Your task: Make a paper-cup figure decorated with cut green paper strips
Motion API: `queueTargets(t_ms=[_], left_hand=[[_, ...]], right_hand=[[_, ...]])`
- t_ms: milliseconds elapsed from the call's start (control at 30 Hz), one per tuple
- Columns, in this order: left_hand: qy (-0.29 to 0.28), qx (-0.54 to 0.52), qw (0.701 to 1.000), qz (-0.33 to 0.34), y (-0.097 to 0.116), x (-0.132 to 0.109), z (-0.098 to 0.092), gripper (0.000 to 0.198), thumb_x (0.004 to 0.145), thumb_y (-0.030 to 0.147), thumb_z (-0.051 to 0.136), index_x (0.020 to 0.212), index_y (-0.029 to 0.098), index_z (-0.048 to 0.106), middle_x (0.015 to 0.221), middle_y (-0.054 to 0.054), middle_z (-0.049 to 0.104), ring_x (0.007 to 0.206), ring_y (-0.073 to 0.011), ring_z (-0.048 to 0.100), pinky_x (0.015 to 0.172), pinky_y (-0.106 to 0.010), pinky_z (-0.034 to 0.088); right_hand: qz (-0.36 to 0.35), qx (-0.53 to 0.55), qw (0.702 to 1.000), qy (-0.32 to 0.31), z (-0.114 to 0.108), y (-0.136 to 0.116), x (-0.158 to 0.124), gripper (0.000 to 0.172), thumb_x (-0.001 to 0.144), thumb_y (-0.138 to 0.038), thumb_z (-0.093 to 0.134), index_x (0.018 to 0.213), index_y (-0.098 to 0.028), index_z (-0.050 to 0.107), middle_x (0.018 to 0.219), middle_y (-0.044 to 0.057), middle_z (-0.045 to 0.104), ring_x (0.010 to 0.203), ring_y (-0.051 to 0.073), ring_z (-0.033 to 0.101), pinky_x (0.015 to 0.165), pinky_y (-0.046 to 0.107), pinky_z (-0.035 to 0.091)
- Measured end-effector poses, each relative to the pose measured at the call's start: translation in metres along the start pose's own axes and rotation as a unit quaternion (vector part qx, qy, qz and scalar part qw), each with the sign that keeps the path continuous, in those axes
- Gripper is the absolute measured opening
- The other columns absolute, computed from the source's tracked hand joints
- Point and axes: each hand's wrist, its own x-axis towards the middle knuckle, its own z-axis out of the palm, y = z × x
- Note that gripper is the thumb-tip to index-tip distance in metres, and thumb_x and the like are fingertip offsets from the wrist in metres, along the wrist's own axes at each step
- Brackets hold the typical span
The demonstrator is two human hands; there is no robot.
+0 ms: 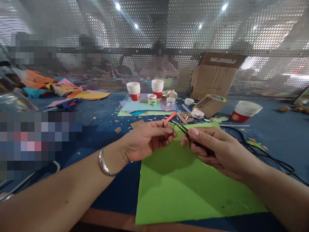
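Note:
My left hand (154, 137), with a silver bangle on its wrist, pinches a small piece of green paper (172, 126) between thumb and fingers. Close on its right, my right hand (212, 145) is wrapped round a pair of dark tweezers or slim scissors (184, 129); which of the two I cannot tell. The tool's thin tips point up and left, right beside the green piece, and whether they touch it is unclear. Beneath both hands lies a large sheet of bright green paper (188, 187), reaching to the table's front edge.
Stacked paper cups (134, 91) stand at the back, with another stack (246, 111) at right. A cardboard box (214, 77) leans against the perforated metal screen (145, 38). Coloured paper scraps (38, 83) pile up at left. Black cables (267, 156) run along the right side.

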Motion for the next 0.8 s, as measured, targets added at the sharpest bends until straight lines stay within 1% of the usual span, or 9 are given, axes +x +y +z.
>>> queueTargets(t_ms=[167, 567, 667, 733, 800], left_hand=[[-0.025, -0.008, 1.000, 0.005, -0.0007, 0.0008, -0.0040, 0.006, 0.087, 0.007, 0.073, 0.085, 0.011, 0.070, 0.079, 0.000, 0.071, 0.066, -0.0042, 0.067, 0.070, -0.012, 0.054], [-0.030, 0.024, 0.999, 0.034, -0.0016, 0.0008, -0.0049, 0.011, 0.082, 0.011, 0.080, 0.086, 0.011, 0.069, 0.080, 0.000, 0.073, 0.067, -0.0046, 0.066, 0.067, -0.013, 0.052], [-0.037, 0.057, 0.995, 0.068, -0.0013, -0.0002, -0.0040, 0.013, 0.083, 0.014, 0.082, 0.087, 0.011, 0.070, 0.078, 0.001, 0.072, 0.068, -0.0045, 0.065, 0.068, -0.014, 0.050], [-0.034, 0.079, 0.991, 0.098, -0.0013, -0.0005, -0.0036, 0.013, 0.084, 0.015, 0.082, 0.086, 0.012, 0.069, 0.077, 0.001, 0.072, 0.068, -0.0047, 0.064, 0.068, -0.015, 0.049], [-0.030, 0.085, 0.989, 0.114, -0.0014, -0.0003, -0.0041, 0.013, 0.084, 0.015, 0.082, 0.086, 0.012, 0.069, 0.079, 0.001, 0.072, 0.069, -0.0049, 0.064, 0.069, -0.015, 0.049]], right_hand=[[0.007, 0.007, 1.000, -0.011, -0.0001, -0.0028, -0.0020, 0.045, 0.093, -0.060, 0.064, 0.086, -0.016, 0.068, 0.057, -0.009, 0.033, 0.042, 0.004, 0.019, 0.032, 0.018, 0.007], [0.019, 0.007, 1.000, -0.019, -0.0010, -0.0020, -0.0016, 0.045, 0.094, -0.059, 0.065, 0.085, -0.015, 0.068, 0.056, -0.009, 0.032, 0.043, 0.003, 0.019, 0.035, 0.017, 0.009], [0.027, 0.003, 1.000, -0.016, -0.0017, -0.0022, -0.0018, 0.046, 0.094, -0.060, 0.065, 0.085, -0.015, 0.068, 0.056, -0.009, 0.032, 0.042, 0.002, 0.020, 0.034, 0.015, 0.010], [0.030, 0.002, 0.999, -0.014, -0.0017, -0.0028, -0.0023, 0.046, 0.094, -0.060, 0.065, 0.085, -0.015, 0.068, 0.056, -0.009, 0.032, 0.043, 0.002, 0.020, 0.034, 0.014, 0.011], [0.031, 0.005, 0.999, -0.012, -0.0015, -0.0035, -0.0027, 0.045, 0.093, -0.060, 0.065, 0.084, -0.015, 0.068, 0.056, -0.009, 0.032, 0.042, 0.002, 0.020, 0.034, 0.014, 0.010]])
